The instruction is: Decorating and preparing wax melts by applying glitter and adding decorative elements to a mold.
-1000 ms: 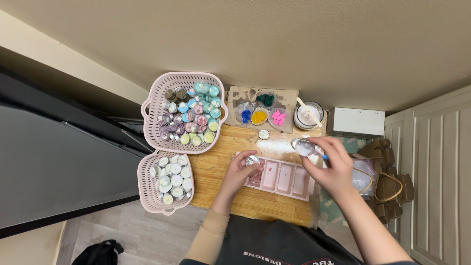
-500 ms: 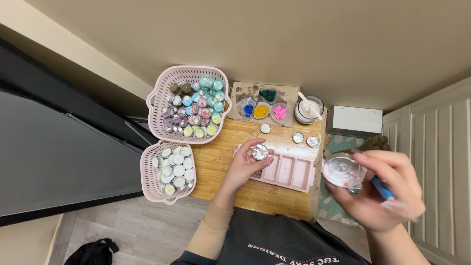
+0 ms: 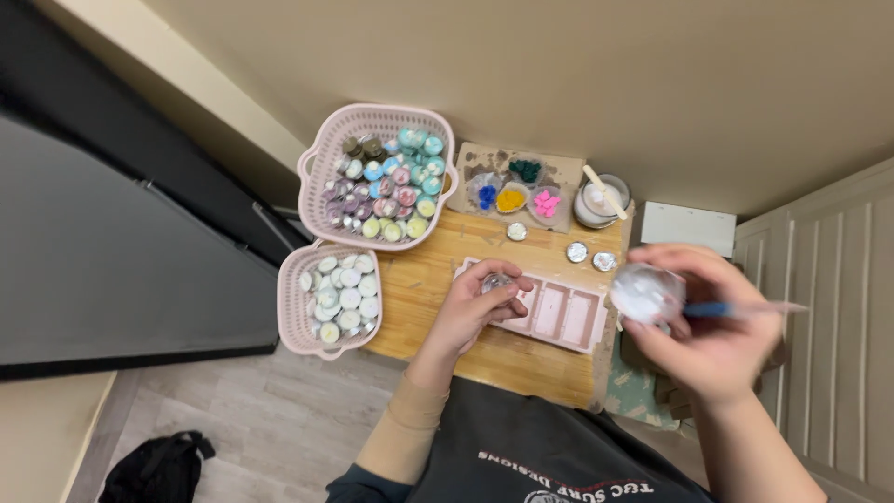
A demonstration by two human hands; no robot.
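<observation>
Left hand (image 3: 475,307) resting low over the wooden counter (image 3: 438,279), fingers (image 3: 507,284) curled narrow around a small foil cup (image 3: 496,281), pinched at its rim so the open top faces up. Directly under and just right of those fingers, a pink mould tray (image 3: 559,315) with oblong wells, kept close so the cup sits beside them.

Right hand (image 3: 708,326) raised off to the right, past the counter edge, fingers (image 3: 736,279) wrapped about a round white container (image 3: 645,292), blurred. A blue-tipped stick (image 3: 736,307) tucked between the same fingers, pointing away to the right. Whether the container is tipped: cannot tell.

Beyond the left fingers, three loose foil cups (image 3: 577,251) in a row, within easy reach. Farther off, a board with heaps of blue, yellow, pink and dark green bits (image 3: 517,191), and a white pot (image 3: 601,200) with a stick standing in it. To the left of the left fingers, a small pink basket (image 3: 331,298) of white-filled cups, and above it a larger pink basket (image 3: 377,177) of coloured ones, sorted apart.
</observation>
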